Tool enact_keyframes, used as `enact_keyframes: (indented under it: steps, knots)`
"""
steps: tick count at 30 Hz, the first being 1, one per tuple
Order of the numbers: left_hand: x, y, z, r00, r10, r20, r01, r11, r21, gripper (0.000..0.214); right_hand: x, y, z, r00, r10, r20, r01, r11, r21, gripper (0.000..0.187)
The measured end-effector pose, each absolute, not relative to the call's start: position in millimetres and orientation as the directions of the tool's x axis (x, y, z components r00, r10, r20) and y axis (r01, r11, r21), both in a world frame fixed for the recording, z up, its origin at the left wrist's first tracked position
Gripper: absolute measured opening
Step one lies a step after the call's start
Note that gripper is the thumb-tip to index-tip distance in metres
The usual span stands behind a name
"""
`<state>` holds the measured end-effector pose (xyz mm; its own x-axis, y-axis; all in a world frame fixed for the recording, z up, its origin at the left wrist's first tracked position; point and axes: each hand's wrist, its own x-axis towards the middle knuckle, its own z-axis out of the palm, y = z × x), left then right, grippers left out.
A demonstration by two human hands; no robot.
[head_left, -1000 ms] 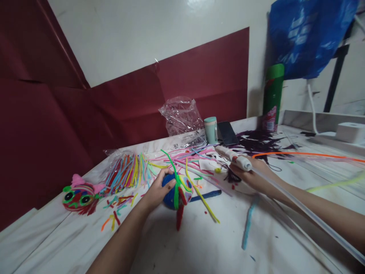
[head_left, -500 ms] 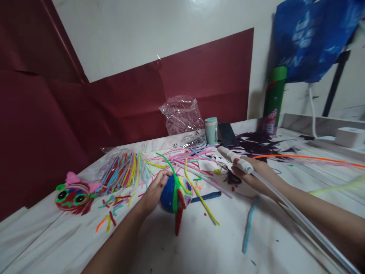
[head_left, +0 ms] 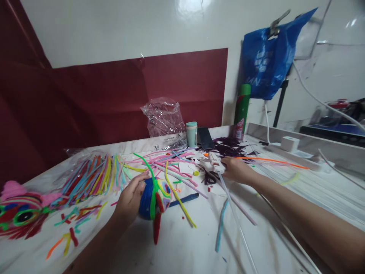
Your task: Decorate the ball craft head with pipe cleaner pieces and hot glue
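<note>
My left hand [head_left: 129, 196] is closed on the left side of a ball-shaped pipe-cleaner craft [head_left: 146, 198]. The craft is blue on one side and has multicoloured coils on the other. A green strip sticks up from it and a red piece points down. My right hand [head_left: 238, 170] grips a white hot glue gun [head_left: 215, 163] low over the table's far middle, its fingers partly hidden behind the gun. From the gun's back, a long clear glue stick [head_left: 238, 217] runs toward me. Near the craft lie a yellow pipe cleaner [head_left: 179, 198] and a dark blue pen-like stick [head_left: 185, 199].
A bundle of coloured pipe cleaners [head_left: 94, 175] and a second craft with large eyes [head_left: 23, 213] are at left. Cut bits [head_left: 74, 236] lie nearer. Behind stand a mint cup [head_left: 191, 134], a phone [head_left: 205, 138] and a green can [head_left: 242, 110]. Clear sticks [head_left: 310, 198] spread at right.
My right hand has moved the glue gun forward and down toward the table, and the gun has turned. My left hand still holds the craft. The view has swung to the right.
</note>
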<state>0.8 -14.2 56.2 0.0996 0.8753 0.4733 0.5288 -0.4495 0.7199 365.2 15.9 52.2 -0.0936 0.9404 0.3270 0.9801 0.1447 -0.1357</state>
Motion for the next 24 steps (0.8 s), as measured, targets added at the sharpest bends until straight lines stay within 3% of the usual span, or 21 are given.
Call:
enact_keyframes:
  steps: [5,11,15,18,21,24]
  knots:
    - [6.2,-20.0,61.8,-0.083,0.766,0.638,0.562,-0.492,0.664,0.026,362.2,14.2,51.9,-0.133,0.918,0.373,0.937,0.239,-0.254,0.009]
    - [1.3,-23.7,68.1,-0.155,0.774,0.614,0.611,-0.413,0.675,0.029,345.2,1.0,56.0,-0.212,0.876,0.434,0.869,0.372,-0.326,0.015]
    - [3.0,-22.8,68.4,-0.207,0.785,0.584,0.538,-0.407,0.738,0.015,339.0,-3.2,54.3,-0.225,0.865,0.448,0.828,0.412,-0.380,0.017]
    - [7.4,-20.7,66.9,-0.118,0.862,0.493,0.476,-0.387,0.790,0.030,335.2,-3.5,48.7,-0.228,0.881,0.414,0.772,0.423,-0.475,0.018]
    - [11.3,-19.3,63.7,0.000,0.928,0.373,0.533,-0.315,0.785,0.034,327.5,-6.5,44.7,-0.284,0.881,0.380,0.702,0.460,-0.543,0.018]
    - [13.2,-18.7,60.1,0.052,0.925,0.376,0.537,-0.343,0.771,0.036,314.3,-15.4,47.1,-0.284,0.898,0.337,0.671,0.437,-0.599,0.018]
